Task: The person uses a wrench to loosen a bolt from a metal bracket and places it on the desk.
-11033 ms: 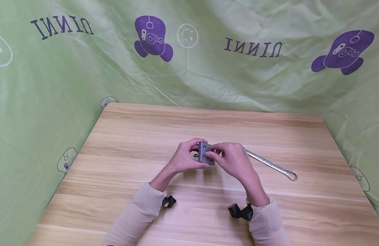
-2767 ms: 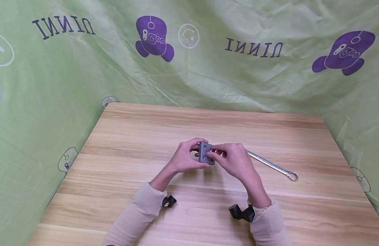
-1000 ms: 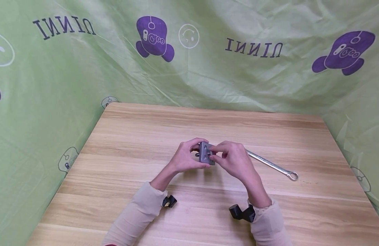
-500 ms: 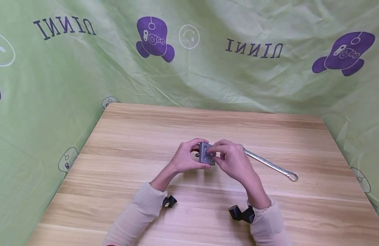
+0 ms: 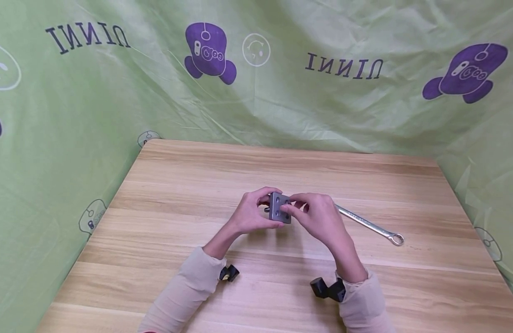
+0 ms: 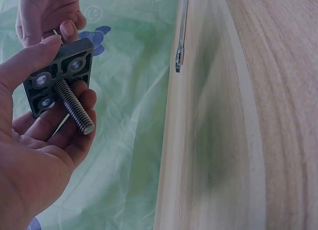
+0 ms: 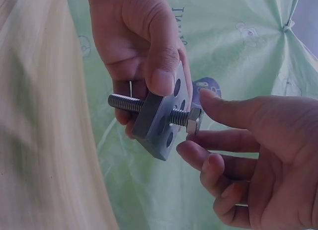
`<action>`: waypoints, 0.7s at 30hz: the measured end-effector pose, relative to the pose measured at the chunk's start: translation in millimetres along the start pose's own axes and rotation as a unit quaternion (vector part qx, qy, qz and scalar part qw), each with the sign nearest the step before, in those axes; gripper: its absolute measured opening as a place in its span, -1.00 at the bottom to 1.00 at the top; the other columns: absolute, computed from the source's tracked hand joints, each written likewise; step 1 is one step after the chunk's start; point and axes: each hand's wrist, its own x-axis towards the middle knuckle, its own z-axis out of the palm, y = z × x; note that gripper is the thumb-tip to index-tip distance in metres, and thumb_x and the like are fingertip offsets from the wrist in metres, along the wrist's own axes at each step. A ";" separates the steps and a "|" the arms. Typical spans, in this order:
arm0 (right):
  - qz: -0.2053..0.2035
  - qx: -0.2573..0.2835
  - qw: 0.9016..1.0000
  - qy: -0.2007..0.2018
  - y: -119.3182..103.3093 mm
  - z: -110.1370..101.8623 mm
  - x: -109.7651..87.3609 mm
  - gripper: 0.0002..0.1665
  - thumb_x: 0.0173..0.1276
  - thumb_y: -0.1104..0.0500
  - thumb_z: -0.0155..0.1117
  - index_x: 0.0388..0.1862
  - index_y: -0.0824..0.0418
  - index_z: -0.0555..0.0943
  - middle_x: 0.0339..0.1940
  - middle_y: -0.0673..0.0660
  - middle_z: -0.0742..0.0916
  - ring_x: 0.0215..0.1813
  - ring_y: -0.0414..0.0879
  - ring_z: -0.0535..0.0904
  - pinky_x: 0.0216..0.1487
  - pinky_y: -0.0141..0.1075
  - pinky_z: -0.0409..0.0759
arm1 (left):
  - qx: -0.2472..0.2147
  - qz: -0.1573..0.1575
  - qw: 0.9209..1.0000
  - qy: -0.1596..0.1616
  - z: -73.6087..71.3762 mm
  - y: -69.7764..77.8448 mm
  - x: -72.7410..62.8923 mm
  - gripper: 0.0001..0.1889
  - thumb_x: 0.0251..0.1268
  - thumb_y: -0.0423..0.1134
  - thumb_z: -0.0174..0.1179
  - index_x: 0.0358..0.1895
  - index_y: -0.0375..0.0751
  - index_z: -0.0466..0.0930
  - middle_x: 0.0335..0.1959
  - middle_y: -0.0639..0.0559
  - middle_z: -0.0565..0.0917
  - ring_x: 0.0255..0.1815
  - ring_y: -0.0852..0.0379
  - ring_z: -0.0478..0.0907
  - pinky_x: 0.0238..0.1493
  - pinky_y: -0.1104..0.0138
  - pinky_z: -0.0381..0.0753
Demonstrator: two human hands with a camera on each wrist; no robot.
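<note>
A small grey square plate [image 5: 275,206] with a round hole near each corner is held up above the table. My left hand [image 5: 249,216] grips it by its edges, thumb on one side and fingers on the other. Through the plate's middle runs a hex bolt [image 7: 194,121]; its threaded end [image 6: 75,108] sticks out on the left hand's side. Some thread also shows between the bolt head and the plate in the right wrist view. My right hand [image 5: 320,217] has its thumb and index finger at the bolt head, which those fingers hide in the head view.
A combination wrench [image 5: 368,224] lies on the wooden table [image 5: 189,175], its ring end toward the right; its other end is hidden behind the right hand. Green printed cloth [image 5: 256,106] hangs around the table's back and sides. Black cameras sit at both wrists.
The right thumb and fingers shift repeatedly around the bolt head; the index finger has drawn back from half a second ago. Left hand and plate stay almost still, and the wrench lies unmoved.
</note>
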 end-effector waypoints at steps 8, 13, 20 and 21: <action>-0.005 0.004 1.000 -0.011 -0.9 0.2 -0.1 -0.77 0.24 0.06 0.48 -0.19 0.16 0.82 -0.51 0.03 0.78 -0.50 -0.24 0.54 -0.49 -0.43 0.43 | 0.007 -0.002 1.000 0.001 0.0 0.5 -0.4 -0.27 -0.26 -0.40 0.62 0.16 -0.28 0.56 -0.04 -0.19 0.78 -0.01 -0.03 0.76 0.16 0.28 0.61; -0.026 0.008 1.000 -0.010 -0.3 0.1 -1.4 -0.78 0.21 0.13 0.50 -0.16 0.13 0.82 -0.44 0.03 0.81 -0.52 -0.25 0.55 -0.52 -0.45 0.42 | 0.006 -0.001 1.000 0.000 0.0 -0.1 -0.2 -0.26 -0.27 -0.40 0.62 0.17 -0.29 0.56 -0.04 -0.18 0.78 -0.01 -0.04 0.75 0.19 0.25 0.60; -0.065 0.002 0.998 0.007 0.5 0.2 -3.4 -0.75 0.12 0.29 0.52 -0.18 0.12 0.82 -0.29 0.10 0.82 -0.50 -0.23 0.53 -0.50 -0.47 0.43 | 0.005 0.003 1.000 -0.001 -0.3 -1.2 0.3 -0.26 -0.26 -0.36 0.62 0.17 -0.29 0.56 -0.02 -0.18 0.78 -0.01 -0.03 0.76 0.16 0.32 0.61; -0.070 0.003 0.997 0.009 0.4 0.4 -3.5 -0.75 0.11 0.31 0.52 -0.19 0.13 0.82 -0.28 0.11 0.82 -0.50 -0.23 0.53 -0.49 -0.47 0.44 | 0.005 0.004 1.000 -0.001 -0.2 -1.6 0.5 -0.26 -0.25 -0.37 0.62 0.17 -0.30 0.56 -0.02 -0.18 0.78 -0.01 -0.03 0.76 0.15 0.32 0.61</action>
